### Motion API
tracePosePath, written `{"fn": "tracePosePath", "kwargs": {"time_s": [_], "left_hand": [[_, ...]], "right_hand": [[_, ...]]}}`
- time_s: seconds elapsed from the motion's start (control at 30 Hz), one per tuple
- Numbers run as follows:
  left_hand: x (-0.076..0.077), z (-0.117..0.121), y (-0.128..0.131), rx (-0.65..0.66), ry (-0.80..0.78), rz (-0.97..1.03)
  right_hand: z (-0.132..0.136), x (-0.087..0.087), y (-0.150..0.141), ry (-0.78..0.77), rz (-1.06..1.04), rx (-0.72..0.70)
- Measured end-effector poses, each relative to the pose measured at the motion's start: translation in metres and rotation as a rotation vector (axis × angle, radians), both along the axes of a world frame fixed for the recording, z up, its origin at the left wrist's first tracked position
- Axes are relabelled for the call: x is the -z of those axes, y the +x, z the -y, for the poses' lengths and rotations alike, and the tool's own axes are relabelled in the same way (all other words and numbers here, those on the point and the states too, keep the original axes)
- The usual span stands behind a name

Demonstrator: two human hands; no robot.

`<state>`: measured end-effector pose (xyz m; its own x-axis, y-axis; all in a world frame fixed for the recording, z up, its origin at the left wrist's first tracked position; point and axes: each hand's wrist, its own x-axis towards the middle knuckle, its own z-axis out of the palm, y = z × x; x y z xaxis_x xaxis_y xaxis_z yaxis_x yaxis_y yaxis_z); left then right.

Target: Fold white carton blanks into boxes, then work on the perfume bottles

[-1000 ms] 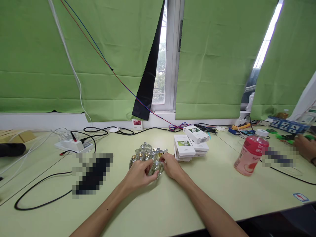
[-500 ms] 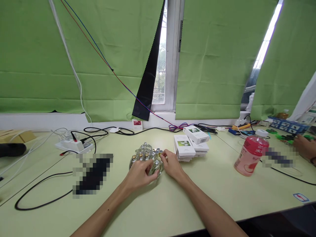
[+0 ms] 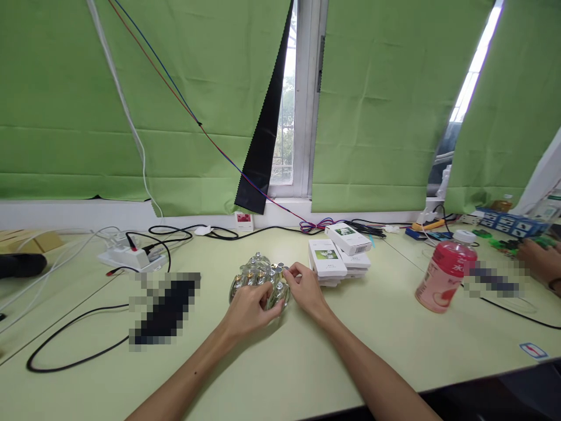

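Observation:
A cluster of shiny, clear rounded pieces with metallic tops (image 3: 259, 264) lies on the table in front of me; I cannot tell their exact kind. My left hand (image 3: 254, 304) rests against the near side, its fingers curled round the front pieces and its thumb stretched to the right. On the cluster's right side, small silver-topped cylinders (image 3: 279, 267) stand close together. My right hand (image 3: 305, 289) has thumb and forefinger pinched at the rightmost one. The fingertips partly hide it.
Stacked white boxes (image 3: 328, 260) stand right of the cluster. Farther right is a pink drink bottle (image 3: 447, 275). At left lie a blurred dark object (image 3: 166, 310), cables and a power strip (image 3: 131, 255). Another person's hand (image 3: 539, 260) is at the far right.
My right fingertips have shifted slightly at the silver-topped cylinders and now cover more of the rightmost one. The left hand stays nearly still.

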<state>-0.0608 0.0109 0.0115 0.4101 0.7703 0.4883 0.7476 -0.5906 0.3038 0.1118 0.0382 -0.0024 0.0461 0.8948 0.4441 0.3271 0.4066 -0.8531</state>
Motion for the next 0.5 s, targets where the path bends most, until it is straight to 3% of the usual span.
{"fn": "tracePosePath", "kwargs": {"time_s": [0.5], "left_hand": [[0.0022,0.0016,0.0047,-0.051,0.01,0.022]], "right_hand": [[0.0078,-0.0067,-0.0017,0.062,-0.063,-0.025]]}}
